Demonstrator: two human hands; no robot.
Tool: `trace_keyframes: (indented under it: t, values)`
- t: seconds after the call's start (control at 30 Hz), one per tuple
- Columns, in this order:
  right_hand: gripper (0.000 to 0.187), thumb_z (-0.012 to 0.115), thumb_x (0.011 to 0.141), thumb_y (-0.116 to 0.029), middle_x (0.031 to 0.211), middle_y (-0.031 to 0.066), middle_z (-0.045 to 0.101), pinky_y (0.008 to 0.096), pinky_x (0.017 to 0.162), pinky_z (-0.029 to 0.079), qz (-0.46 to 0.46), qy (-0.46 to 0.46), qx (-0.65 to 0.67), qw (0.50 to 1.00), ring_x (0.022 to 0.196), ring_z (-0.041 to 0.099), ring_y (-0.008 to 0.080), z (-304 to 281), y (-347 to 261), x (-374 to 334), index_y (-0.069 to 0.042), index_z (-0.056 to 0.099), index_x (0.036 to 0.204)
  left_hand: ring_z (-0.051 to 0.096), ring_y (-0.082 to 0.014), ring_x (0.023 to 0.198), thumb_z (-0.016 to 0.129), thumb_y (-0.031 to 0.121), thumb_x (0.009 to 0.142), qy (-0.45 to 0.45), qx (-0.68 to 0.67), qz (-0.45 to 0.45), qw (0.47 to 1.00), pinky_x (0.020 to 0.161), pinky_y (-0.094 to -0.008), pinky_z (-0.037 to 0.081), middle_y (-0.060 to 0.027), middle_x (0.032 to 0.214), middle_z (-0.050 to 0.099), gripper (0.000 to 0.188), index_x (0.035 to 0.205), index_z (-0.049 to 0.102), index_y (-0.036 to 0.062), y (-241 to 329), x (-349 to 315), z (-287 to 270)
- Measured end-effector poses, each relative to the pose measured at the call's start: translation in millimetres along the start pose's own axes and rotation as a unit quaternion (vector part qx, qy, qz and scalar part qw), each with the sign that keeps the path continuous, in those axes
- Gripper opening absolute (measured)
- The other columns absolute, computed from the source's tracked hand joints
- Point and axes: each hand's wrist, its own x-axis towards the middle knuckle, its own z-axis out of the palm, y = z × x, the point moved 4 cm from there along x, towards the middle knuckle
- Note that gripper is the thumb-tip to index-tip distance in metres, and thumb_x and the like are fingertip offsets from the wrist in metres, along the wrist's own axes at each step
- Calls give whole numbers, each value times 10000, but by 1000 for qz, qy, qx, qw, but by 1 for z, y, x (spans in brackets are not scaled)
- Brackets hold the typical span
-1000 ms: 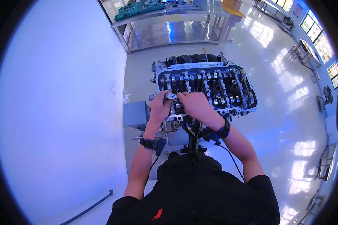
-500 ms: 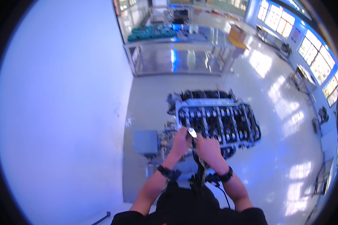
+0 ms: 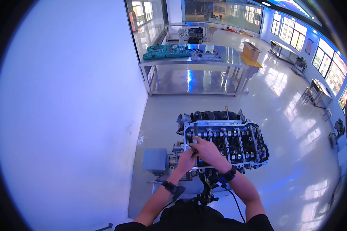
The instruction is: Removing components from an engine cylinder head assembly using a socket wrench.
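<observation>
An engine [image 3: 230, 139] with its top uncovered stands before me, its two camshafts and shiny lobes showing. Over its left end, both my hands meet on a ratchet wrench [image 3: 196, 129], whose dark handle points away from me. My right hand [image 3: 209, 151] is closed around the wrench, the fingers reaching toward the handle. Just below and to the left, my left hand [image 3: 186, 161] is closed at the wrench's near end. The ratchet head is mostly hidden by my fingers, and I cannot tell whether it touches a bolt.
A grey box [image 3: 155, 159] sits left of the engine, near the white wall [image 3: 69, 115]. Beyond the engine, a metal table [image 3: 216, 62] carries an open teal tool case [image 3: 166, 51], metal parts and a cardboard box [image 3: 250, 52]. A black cable [image 3: 235, 198] hangs by my right forearm.
My view has tilted up, so the table shows more fully. My right hand has moved forward over the engine's left end, above my left hand. The wrench's silver head is now covered.
</observation>
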Motion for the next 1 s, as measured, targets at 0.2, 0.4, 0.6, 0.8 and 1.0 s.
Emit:
trace_keyframes:
  t: [0.2, 0.4, 0.6, 0.8, 1.0]
  values:
    - [509, 684, 758, -51, 1203, 137, 614, 421, 890, 532, -57, -9, 133, 989, 1068, 634, 331, -5, -35, 8, -57, 594, 1258, 660, -385, 955, 692, 100, 782, -85, 254, 10, 963, 773, -427, 537, -173, 973, 694, 253, 1013, 645, 5, -14, -7, 1]
    - [417, 673, 758, -56, 1096, 78, 634, 409, 1051, 420, -178, 44, 30, 983, 1131, 578, 262, -3, -33, -8, -82, 633, 1172, 657, -373, 970, 695, 71, 759, 26, 44, 2, 999, 795, -412, 534, -160, 988, 693, 253, 1004, 652, 24, -16, -15, -8]
    - [174, 672, 739, -102, 1137, 66, 630, 402, 1088, 405, -213, 74, 36, 974, 1167, 563, 245, -10, -13, -34, -100, 726, 905, 657, -353, 931, 694, 15, 743, -5, 30, 58, 998, 808, -393, 532, -141, 947, 682, 239, 977, 661, 50, -9, 0, -8]
    - [188, 637, 779, -63, 1220, 70, 631, 391, 971, 473, -135, 61, 104, 984, 1132, 591, 256, -17, 20, -49, -57, 723, 946, 628, -337, 815, 692, 9, 786, -5, 60, 25, 998, 706, -403, 502, -132, 894, 660, 194, 973, 679, 58, 11, 4, -9]
    - [237, 662, 711, -50, 1212, 23, 673, 310, 876, 426, -122, 55, -14, 991, 1053, 567, 193, -22, 21, -36, -39, 747, 931, 573, -378, 865, 665, 27, 850, -57, 112, 53, 991, 743, -438, 464, -174, 928, 627, 236, 1082, 623, 12, 23, -1, -12]
